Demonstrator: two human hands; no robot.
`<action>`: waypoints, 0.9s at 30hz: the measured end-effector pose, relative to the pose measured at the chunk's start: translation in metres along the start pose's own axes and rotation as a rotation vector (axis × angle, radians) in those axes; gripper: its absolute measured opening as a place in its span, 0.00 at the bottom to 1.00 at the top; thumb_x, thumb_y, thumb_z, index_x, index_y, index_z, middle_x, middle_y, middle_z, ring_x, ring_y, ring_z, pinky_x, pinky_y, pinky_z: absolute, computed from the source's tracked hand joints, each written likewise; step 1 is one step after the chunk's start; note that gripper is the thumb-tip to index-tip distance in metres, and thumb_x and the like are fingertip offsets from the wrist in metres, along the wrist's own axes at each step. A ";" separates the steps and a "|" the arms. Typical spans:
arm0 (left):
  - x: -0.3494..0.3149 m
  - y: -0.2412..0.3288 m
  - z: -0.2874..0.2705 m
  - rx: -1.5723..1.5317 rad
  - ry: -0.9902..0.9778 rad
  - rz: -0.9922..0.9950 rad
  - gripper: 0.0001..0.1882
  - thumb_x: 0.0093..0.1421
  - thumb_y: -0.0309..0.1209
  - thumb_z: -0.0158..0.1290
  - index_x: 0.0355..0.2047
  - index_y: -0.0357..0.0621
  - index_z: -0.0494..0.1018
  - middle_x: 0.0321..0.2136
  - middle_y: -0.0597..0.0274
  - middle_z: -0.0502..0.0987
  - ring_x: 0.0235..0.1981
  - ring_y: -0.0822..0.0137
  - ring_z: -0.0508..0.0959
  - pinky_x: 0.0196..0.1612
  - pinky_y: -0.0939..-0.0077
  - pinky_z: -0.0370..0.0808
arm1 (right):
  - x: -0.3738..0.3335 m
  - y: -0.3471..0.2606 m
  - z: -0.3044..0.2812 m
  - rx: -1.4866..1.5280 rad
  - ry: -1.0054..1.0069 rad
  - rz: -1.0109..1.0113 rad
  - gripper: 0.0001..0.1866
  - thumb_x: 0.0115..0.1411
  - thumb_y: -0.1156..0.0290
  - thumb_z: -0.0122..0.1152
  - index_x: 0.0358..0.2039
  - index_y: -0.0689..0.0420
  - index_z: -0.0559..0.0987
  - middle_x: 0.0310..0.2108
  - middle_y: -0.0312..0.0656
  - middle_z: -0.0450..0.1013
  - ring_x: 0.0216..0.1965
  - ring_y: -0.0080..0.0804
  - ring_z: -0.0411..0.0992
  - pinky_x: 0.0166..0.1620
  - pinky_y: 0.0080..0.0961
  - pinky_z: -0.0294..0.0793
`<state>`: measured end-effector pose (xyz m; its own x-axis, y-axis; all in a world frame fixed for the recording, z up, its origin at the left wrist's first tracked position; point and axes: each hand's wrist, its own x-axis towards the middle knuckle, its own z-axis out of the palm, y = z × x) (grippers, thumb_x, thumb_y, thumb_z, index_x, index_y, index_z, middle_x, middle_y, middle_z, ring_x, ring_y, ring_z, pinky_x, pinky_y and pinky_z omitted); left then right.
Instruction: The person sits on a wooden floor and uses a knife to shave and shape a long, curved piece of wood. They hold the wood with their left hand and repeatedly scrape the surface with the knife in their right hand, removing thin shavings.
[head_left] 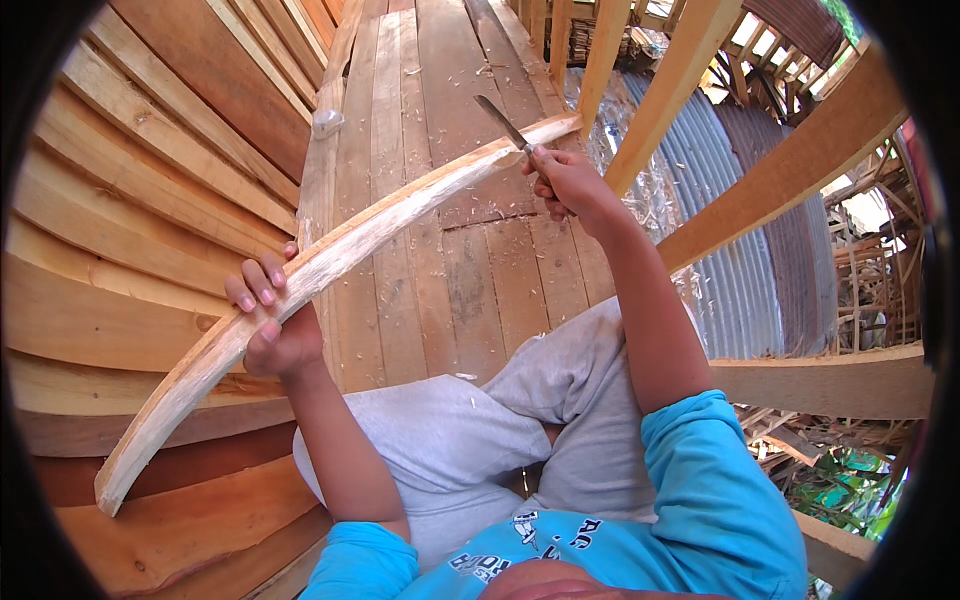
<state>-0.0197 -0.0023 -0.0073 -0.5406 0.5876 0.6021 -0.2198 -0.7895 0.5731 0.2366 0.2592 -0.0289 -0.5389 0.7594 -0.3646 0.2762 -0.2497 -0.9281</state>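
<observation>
A long pale strip of wood (400,205), rough on its near face, runs slantwise from the lower left to the upper right. My left hand (275,315) is closed round its lower part, with the thumb on the near side and the fingers over the far side. In my right hand (568,185) is a knife (503,122), its handle mostly hidden by the fingers. The dark blade points up and to the left, across the strip near its far end. Whether the edge touches the wood I cannot tell.
Under me lies a plank floor (455,290) strewn with shavings. A board wall (130,240) rises at the left. Wooden posts and rails (790,165) stand at the right, with corrugated metal sheets (735,240) beyond. A small clear plastic item (327,123) sits by the wall.
</observation>
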 end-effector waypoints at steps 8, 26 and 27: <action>-0.008 -0.016 0.008 -0.061 0.351 0.147 0.15 0.49 0.32 0.58 0.38 0.54 0.69 0.30 0.71 0.68 0.43 0.68 0.71 0.65 0.55 0.64 | 0.009 0.005 0.007 -0.001 -0.010 0.043 0.20 0.73 0.52 0.39 0.38 0.56 0.71 0.19 0.31 0.63 0.13 0.19 0.58 0.18 0.22 0.61; -0.005 -0.008 0.003 0.040 0.139 0.003 0.13 0.44 0.28 0.56 0.24 0.59 0.62 0.23 0.75 0.63 0.36 0.72 0.67 0.60 0.65 0.59 | 0.023 0.018 0.041 -0.308 -0.017 -0.273 0.18 0.69 0.55 0.49 0.38 0.57 0.78 0.22 0.30 0.69 0.21 0.16 0.65 0.23 0.19 0.62; -0.004 -0.009 0.002 0.029 0.125 0.001 0.14 0.43 0.28 0.56 0.24 0.59 0.61 0.23 0.75 0.62 0.35 0.72 0.67 0.60 0.65 0.58 | 0.028 0.024 0.041 -0.325 -0.020 -0.312 0.18 0.69 0.55 0.50 0.38 0.58 0.78 0.22 0.30 0.69 0.22 0.16 0.65 0.23 0.19 0.63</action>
<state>-0.0135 0.0028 -0.0139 -0.6381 0.5584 0.5302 -0.1963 -0.7838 0.5892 0.1951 0.2500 -0.0646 -0.6503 0.7559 -0.0754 0.3320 0.1935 -0.9232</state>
